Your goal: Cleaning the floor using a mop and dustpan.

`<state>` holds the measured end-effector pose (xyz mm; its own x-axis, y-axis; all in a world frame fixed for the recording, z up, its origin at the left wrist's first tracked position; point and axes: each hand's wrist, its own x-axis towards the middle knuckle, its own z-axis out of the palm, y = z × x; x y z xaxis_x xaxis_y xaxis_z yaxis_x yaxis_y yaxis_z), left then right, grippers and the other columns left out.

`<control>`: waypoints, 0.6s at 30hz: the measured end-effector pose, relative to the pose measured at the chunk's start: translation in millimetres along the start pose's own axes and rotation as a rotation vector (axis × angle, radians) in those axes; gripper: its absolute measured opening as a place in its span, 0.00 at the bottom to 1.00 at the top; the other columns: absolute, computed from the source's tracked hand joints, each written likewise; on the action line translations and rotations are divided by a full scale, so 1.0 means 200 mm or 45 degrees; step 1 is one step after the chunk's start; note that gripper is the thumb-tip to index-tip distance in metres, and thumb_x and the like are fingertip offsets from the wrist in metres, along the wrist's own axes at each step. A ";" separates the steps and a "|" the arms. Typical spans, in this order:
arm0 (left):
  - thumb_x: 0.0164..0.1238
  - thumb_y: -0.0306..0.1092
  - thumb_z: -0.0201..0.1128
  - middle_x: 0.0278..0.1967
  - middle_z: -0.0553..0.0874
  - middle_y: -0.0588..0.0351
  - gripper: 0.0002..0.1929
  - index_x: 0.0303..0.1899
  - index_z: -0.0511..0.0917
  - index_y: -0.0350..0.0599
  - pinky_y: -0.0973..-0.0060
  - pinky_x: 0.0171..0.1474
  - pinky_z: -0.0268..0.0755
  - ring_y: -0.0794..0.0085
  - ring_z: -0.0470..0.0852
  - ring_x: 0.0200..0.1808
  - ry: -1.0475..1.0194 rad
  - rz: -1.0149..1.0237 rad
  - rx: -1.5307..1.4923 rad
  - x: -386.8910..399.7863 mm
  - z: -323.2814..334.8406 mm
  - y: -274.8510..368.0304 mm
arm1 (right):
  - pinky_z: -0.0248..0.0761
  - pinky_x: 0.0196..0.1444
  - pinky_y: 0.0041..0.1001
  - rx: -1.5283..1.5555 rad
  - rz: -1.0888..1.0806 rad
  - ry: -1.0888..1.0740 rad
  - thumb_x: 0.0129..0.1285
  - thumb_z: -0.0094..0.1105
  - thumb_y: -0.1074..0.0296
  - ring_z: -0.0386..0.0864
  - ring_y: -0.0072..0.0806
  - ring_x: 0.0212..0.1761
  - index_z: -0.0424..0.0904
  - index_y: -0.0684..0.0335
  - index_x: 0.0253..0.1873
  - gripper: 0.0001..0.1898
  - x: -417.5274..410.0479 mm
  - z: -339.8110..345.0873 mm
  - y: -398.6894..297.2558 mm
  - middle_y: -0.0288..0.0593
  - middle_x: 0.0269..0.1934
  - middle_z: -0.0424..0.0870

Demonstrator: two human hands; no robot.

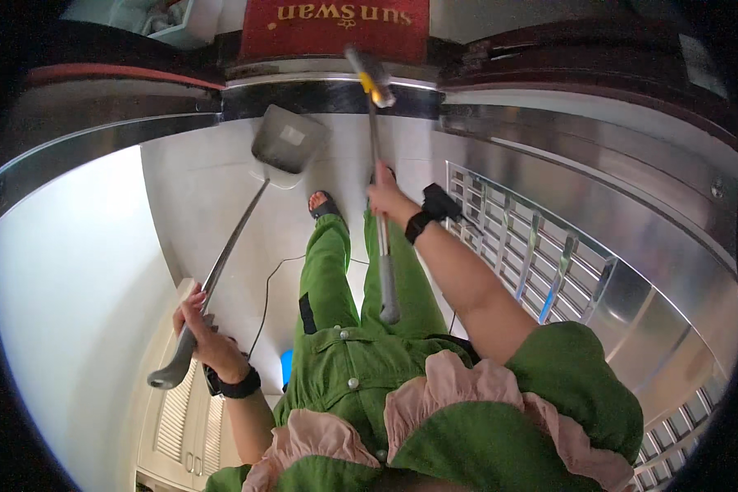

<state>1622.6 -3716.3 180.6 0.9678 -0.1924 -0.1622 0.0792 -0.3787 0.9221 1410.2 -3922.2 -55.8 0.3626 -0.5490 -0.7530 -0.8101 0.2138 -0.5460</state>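
My left hand (212,338) grips the grey handle (178,363) of a long-handled dustpan. Its metal pole (234,243) slants up to the grey pan (288,140), which has a pale label on it and is at the pale tiled floor in front of my feet. My right hand (388,198) is closed around the metal pole of what looks like a broom. The broom's grey grip end (389,292) hangs over my left-right middle, in front of my thigh. Its narrow grey and yellow head (372,80) is blurred and overlaps the dark door sill.
Beyond the sill (326,98) lies a red doormat (335,37) bearing writing. A barred metal door (529,246) stands at right, a white panel (67,277) at left. A louvred cabinet (175,424) is lower left. A black cable (267,295) trails across the floor.
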 end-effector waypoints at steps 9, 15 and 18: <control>0.63 0.36 0.48 0.30 0.79 0.50 0.11 0.25 0.69 0.41 0.80 0.38 0.65 0.66 0.77 0.41 0.296 -0.271 -0.064 0.12 -0.40 -0.10 | 0.52 0.11 0.17 0.601 0.110 -0.621 0.53 0.44 0.77 0.57 0.13 0.10 0.42 0.55 0.65 0.34 -0.29 -0.44 -0.44 0.29 0.14 0.61; 0.63 0.37 0.48 0.31 0.79 0.51 0.11 0.24 0.68 0.44 0.77 0.39 0.64 0.67 0.77 0.42 0.506 -0.438 -0.066 0.07 -0.61 -0.23 | 0.55 0.10 0.19 0.451 0.203 -0.124 0.54 0.46 0.73 0.60 0.16 0.10 0.54 0.58 0.61 0.27 -0.22 -0.56 -0.39 0.31 0.15 0.63; 0.62 0.35 0.48 0.32 0.80 0.52 0.10 0.23 0.69 0.43 0.75 0.41 0.63 0.67 0.76 0.43 0.604 -0.492 -0.065 0.01 -0.57 -0.33 | 0.60 0.13 0.23 0.328 0.192 -0.216 0.51 0.47 0.72 0.67 0.25 0.14 0.46 0.59 0.62 0.32 0.07 -0.52 -0.39 0.40 0.20 0.70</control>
<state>1646.5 -3588.1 160.5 0.8667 0.3785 -0.3250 0.4456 -0.2943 0.8455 1431.1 -4030.6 14.7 0.3367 -0.3581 -0.8708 -0.7250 0.4915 -0.4825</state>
